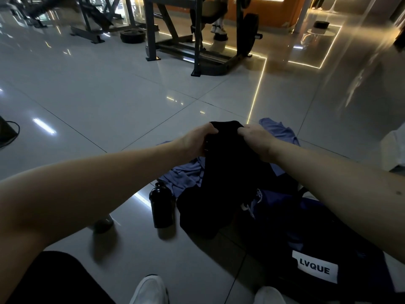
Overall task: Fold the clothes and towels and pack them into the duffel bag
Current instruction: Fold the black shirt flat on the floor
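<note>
Head camera has my left hand (pixel 195 140) and right hand (pixel 257 139) pinching the top edge of a black fabric garment (pixel 228 183) (not yet folded) beside the dark navy duffel bag (pixel 317 242), where I fear its dangling hem could topple the upright black plastic bottle (pixel 161 207).

Occlusions and edge crops, head view.
Fingertips of left hand (pixel 197 141) and right hand (pixel 257 141) are buried in the black garment (pixel 228 172); the blue cloth (pixel 186 178) is largely covered by it. The duffel bag (pixel 328 244) is partly hidden by the right forearm (pixel 339 178). White shoes (pixel 151 290) are cropped at the bottom edge. A white item (pixel 394 150) is cut off at the right edge and cannot be identified; the background there is smeared.
</note>
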A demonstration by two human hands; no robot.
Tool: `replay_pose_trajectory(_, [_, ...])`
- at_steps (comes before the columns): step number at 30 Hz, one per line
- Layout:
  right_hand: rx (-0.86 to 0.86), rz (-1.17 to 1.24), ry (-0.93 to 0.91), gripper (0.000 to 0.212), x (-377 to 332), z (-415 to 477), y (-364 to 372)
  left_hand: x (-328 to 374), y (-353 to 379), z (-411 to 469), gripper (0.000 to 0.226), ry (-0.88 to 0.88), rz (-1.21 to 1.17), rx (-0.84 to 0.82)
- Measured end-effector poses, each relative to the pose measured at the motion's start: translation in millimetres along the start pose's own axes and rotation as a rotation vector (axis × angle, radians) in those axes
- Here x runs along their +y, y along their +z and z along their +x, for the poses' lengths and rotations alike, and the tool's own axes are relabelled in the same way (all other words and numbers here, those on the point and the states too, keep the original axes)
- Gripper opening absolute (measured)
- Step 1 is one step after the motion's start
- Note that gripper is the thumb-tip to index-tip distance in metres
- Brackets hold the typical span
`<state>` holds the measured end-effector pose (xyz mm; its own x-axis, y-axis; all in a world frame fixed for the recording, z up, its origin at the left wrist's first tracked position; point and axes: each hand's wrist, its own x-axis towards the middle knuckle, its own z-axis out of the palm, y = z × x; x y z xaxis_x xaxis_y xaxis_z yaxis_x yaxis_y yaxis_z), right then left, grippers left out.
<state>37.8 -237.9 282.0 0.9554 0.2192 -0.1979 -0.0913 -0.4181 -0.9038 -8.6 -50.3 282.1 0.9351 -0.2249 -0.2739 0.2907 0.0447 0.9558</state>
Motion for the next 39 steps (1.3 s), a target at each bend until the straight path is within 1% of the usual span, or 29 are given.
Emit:
replay_pose_trajectory(1, [0.020,-0.068,-0.041,0.015,0.3,1.0,-0.3,-2.0,-0.5,0.8,0.016,0.016,0.050,0.022])
replay_pose_trajectory(3, [0.045,-0.118,-0.071,0.013,1.6,1.2,0.4,-5.0,-2.6,0.6,0.004,0.083,0.140,0.035])
replay_pose_trajectory(4, [0.060,-0.116,-0.071,0.013,2.3,0.4,0.7,-5.6,-4.2,-0.1,0.005,0.109,0.174,0.035])
replay_pose_trajectory(7, [0.084,-0.005,-0.045,0.012,5.4,2.3,2.1,-5.1,-8.3,-0.7,0.032,0.161,0.236,0.030])
replay_pose_trajectory(8, [0.098,0.021,-0.036,0.012,4.8,2.3,2.2,-4.2,-9.0,-0.4,0.035,0.174,0.253,0.036])
replay_pose_trajectory(11, [0.133,-0.004,-0.065,0.014,2.4,1.5,-0.5,-0.3,-8.5,-1.6,0.026,0.218,0.252,0.096])
replay_pose_trajectory(14, [0.156,-0.048,-0.104,0.014,3.2,2.6,-3.3,0.1,-10.0,0.7,0.030,0.271,0.227,0.135])
replay_pose_trajectory(16, [0.146,-0.033,-0.089,0.012,3.9,3.0,-5.0,-0.3,-10.5,1.0,0.025,0.268,0.222,0.146])
replay_pose_trajectory(18, [0.128,0.005,-0.060,0.012,5.6,3.7,-5.9,-2.3,-10.4,1.8,0.025,0.250,0.222,0.159])
replay_pose_trajectory(21, [0.085,0.152,0.000,0.010,5.0,0.5,-4.1,-7.9,-12.2,5.5,0.027,0.231,0.278,0.163])
replay_pose_trajectory(22, [0.064,0.204,0.020,0.010,3.9,-0.6,-3.7,-8.9,-13.1,6.0,0.030,0.211,0.265,0.133])
replay_pose_trajectory(23, [0.047,0.241,0.042,0.010,2.7,-1.1,-3.5,-9.9,-13.9,6.3,0.039,0.185,0.242,0.092])
replay_pose_trajectory(24, [0.029,0.254,0.065,0.010,1.0,-1.5,-3.7,-10.7,-14.4,6.2,0.051,0.157,0.251,0.056])
replay_pose_trajectory(25, [0.009,0.252,0.090,0.010,-0.1,-1.9,-4.3,-11.7,-14.3,6.5,0.055,0.134,0.300,0.026])
replay_pose_trajectory(26, [-0.009,0.246,0.115,0.010,-0.6,-1.7,-4.7,-13.5,-15.2,7.8,0.048,0.126,0.366,0.008])
replay_pose_trajectory(27, [-0.026,0.233,0.134,0.012,0.3,-0.1,-5.9,-14.8,-15.7,8.0,0.037,0.115,0.438,-0.001])
replay_pose_trajectory(29, [-0.090,0.176,0.162,0.019,2.4,1.4,-8.1,-17.8,-16.6,9.4,0.021,0.102,0.556,0.037])
replay_pose_trajectory(30, [-0.142,0.159,0.185,0.026,3.2,0.3,-9.2,-19.6,-18.4,10.4,0.017,0.101,0.587,0.059])
replay_pose_trajectory(32, [-0.254,0.140,0.209,0.047,4.4,-2.7,-13.5,-22.0,-22.2,12.9,0.015,0.117,0.572,0.101])
replay_pose_trajectory(33, [-0.310,0.123,0.200,0.051,4.0,-5.4,-16.4,-21.9,-23.9,13.9,0.015,0.129,0.545,0.125])
replay_pose_trajectory(35, [-0.418,0.065,0.169,0.046,4.1,-10.2,-21.8,-18.5,-26.2,13.1,0.019,0.156,0.489,0.181])
replay_pose_trajectory(36, [-0.436,0.019,0.149,0.043,5.4,-10.8,-23.2,-16.8,-27.6,12.3,0.021,0.170,0.478,0.192])
replay_pose_trajectory(37, [-0.423,-0.028,0.131,0.039,7.4,-10.4,-23.3,-15.3,-28.9,11.5,0.023,0.184,0.488,0.192])
replay_pose_trajectory(39, [-0.339,-0.073,0.103,0.028,9.7,-8.9,-19.7,-15.3,-31.6,11.4,0.034,0.210,0.538,0.189])
